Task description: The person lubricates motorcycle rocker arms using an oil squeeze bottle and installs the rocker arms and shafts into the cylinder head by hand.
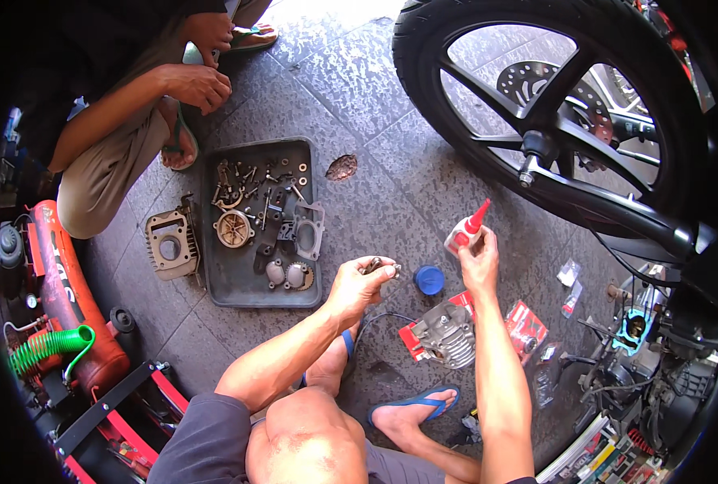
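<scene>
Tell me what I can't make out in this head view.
- Small part: head view, full shape hidden by the left hand holding it.
- Bottle: head view, partly covered by the right hand.
- Tyre: head view, its top cut off by the upper edge.
- Bolts in the tray: head view, too small to tell their threads.

A white squeeze bottle [466, 235] is leaning in the right hand [479, 262], its tapering red nozzle [479, 214] pointing toward one o'clock. At the bottle's eight o'clock, a small dark metal part [372, 264] is poking from the left hand [356, 284].
</scene>
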Available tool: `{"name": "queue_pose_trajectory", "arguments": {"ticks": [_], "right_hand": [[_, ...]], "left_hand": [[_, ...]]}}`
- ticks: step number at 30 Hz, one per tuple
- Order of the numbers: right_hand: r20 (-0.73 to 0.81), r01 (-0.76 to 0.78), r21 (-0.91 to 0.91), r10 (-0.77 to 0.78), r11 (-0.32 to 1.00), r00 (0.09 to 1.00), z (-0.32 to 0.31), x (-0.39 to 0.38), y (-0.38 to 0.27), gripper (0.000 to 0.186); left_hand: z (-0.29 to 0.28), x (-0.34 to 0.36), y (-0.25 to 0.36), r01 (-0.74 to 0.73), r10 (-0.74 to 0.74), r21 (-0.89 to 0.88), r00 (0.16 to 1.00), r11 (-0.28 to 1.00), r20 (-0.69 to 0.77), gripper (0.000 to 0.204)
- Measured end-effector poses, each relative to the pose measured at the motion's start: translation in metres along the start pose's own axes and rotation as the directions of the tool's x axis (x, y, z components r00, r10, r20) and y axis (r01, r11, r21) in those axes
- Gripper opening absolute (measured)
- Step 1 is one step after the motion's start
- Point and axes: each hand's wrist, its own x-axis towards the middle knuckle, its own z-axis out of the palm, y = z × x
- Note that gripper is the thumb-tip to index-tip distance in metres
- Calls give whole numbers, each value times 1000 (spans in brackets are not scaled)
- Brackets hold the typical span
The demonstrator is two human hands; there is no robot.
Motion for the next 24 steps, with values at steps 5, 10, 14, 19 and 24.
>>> {"name": "queue_pose_trajectory", "arguments": {"ticks": [5,10,14,19,24], "right_hand": [[-215,34,23,-29,999,976,35,8,18,41],[-197,26,-60,-37,998,980,33,1,7,51],[-335,-194,-136,139,972,932,15,-35,-2,49],[-23,-120,150,125,981,992,51,-108,-93,30],[-98,26,102,-16,994,995,67,-118,-123,30]], "left_hand": [[-8,5,4,61,-52,-193,997,979,52,19],[-6,10,4,80,-52,-258,992,963,113,18],[8,9,6,36,-8,-234,993,971,120,19],[13,0,6,-34,42,-133,998,991,57,19],[25,-12,3,-55,67,-144,994,988,83,19]]}}
